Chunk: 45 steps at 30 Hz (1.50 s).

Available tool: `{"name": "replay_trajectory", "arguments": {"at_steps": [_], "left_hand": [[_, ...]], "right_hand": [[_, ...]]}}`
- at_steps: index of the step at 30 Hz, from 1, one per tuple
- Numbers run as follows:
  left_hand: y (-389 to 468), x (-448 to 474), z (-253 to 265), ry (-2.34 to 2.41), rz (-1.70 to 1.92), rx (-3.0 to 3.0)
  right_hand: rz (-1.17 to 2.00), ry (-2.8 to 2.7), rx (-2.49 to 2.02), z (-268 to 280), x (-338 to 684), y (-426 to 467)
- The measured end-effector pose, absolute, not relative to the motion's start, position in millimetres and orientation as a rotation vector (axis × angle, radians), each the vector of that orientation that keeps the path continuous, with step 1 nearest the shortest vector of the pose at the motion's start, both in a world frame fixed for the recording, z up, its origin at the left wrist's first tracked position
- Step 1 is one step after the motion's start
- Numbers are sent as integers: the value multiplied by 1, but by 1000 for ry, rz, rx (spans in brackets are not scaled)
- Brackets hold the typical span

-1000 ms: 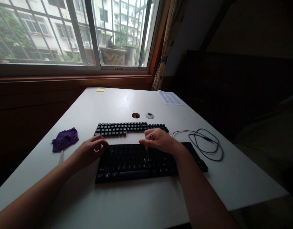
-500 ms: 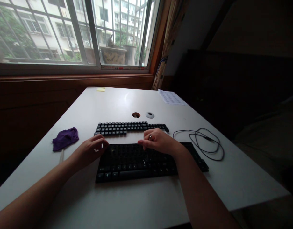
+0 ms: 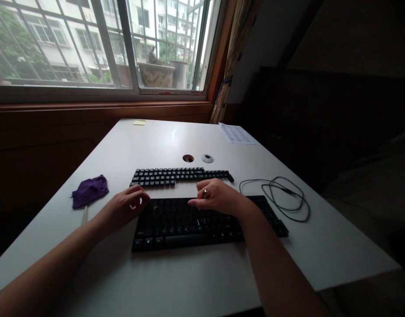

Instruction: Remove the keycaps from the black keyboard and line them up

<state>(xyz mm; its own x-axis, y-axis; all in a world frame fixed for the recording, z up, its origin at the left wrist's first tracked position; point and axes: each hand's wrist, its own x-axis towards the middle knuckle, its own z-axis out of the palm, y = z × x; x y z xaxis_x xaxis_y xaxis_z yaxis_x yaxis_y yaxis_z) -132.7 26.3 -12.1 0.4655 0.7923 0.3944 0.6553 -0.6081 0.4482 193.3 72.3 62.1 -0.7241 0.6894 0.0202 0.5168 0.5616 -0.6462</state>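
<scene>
While, in the head view, the left hand (image 3: 131,200) curls at the far left corner of the black keyboard (image 3: 185,241), the right hand (image 3: 220,197) bends half-closed above it; any grip: cannot tell. Windows-logo key (image 3: 148,241) near left; far right sheet's (image 3: 238,134) print illegible. Far pot (image 3: 156,76): contents unclear.

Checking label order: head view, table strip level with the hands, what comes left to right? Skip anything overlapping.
Purple cloth → left hand → right hand → cable loops.
</scene>
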Motion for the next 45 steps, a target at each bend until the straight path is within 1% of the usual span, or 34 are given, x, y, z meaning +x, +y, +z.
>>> {"name": "replay_trajectory", "arguments": {"at_steps": [7,13,17,26,37,45], "left_hand": [[25,-131,-8,1244,859,2471],[25,-131,-8,1248,855,2469],[25,-132,-9,1238,853,2481],[25,-133,-12,1231,840,2479],[26,-134,-12,1246,833,2495],[26,-131,-12,1253,854,2508]], "right_hand": [[994,-2540,-983,65,190,66],[916,-2594,-963,68,188,61],[971,-2527,-1047,63,195,71],[1082,-2454,-1041,50,202,87],[1057,-2455,-929,53,203,88],[1055,-2384,-936,55,204,89]]}}
